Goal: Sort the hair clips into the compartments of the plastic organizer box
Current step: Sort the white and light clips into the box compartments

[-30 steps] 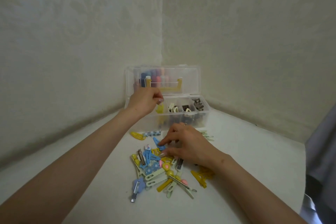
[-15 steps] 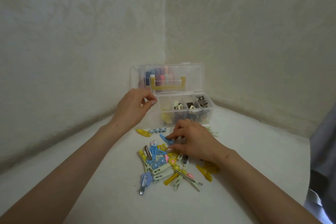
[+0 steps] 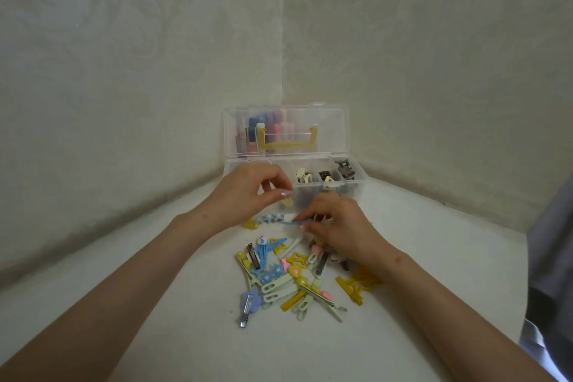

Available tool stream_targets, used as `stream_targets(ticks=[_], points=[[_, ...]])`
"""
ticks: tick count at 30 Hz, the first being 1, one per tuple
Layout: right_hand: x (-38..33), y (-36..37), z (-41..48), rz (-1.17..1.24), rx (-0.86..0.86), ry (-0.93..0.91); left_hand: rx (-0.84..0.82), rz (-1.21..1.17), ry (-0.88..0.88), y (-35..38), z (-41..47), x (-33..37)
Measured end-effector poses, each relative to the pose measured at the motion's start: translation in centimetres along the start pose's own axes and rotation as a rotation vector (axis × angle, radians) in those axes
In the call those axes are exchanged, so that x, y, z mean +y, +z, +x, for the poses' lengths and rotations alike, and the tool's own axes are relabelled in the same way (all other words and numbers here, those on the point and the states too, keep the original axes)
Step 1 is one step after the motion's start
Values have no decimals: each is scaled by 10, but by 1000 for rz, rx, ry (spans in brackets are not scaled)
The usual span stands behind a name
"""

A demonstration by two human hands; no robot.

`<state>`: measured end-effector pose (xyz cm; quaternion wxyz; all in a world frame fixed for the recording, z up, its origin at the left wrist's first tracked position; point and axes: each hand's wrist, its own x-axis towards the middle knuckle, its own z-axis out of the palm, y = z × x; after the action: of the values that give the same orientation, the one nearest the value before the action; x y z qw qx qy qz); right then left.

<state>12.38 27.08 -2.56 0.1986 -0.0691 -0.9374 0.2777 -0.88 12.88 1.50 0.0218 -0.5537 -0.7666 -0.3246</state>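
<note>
**Sorting well short of halfway**

Most of the work is left, as I judge it. The organizer box [image 3: 361, 178] stands open in the corner of the table [image 3: 155, 288], its lid [image 3: 335, 121] upright. Only a few clips lie in its right-hand compartments: cream ones [image 3: 302, 176], dark ones [image 3: 325, 177] and grey-brown claw clips [image 3: 344, 168]. What the left-hand compartments hold is hidden behind the left hand [image 3: 248, 192].

The pile of hair clips [image 3: 279, 279] lies unsorted in front of the box: blue, yellow, pale green and pink, all tangled together. A yellow clip [image 3: 249, 223] and a patterned blue one [image 3: 269, 218] lie apart, just beside the box.

The right hand [image 3: 338, 226] pinches a blue clip [image 3: 294, 221] between thumb and fingertips, lifted just above the pile's far edge. The left hand hovers at the box front, fingers loosely curled, with nothing visible in them.
</note>
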Motion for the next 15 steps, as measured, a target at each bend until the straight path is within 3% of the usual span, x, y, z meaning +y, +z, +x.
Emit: stream_targets(ticks=[3,6,15], points=[[-4,-4,-1,254,140,79,-141,10,-13,3,-2,1],[-6,-6,-3,425,185,124,-141,38,-11,4,-1,0],[-7,-4,-3,447,160,109,-10,-88,18,3,0,6]])
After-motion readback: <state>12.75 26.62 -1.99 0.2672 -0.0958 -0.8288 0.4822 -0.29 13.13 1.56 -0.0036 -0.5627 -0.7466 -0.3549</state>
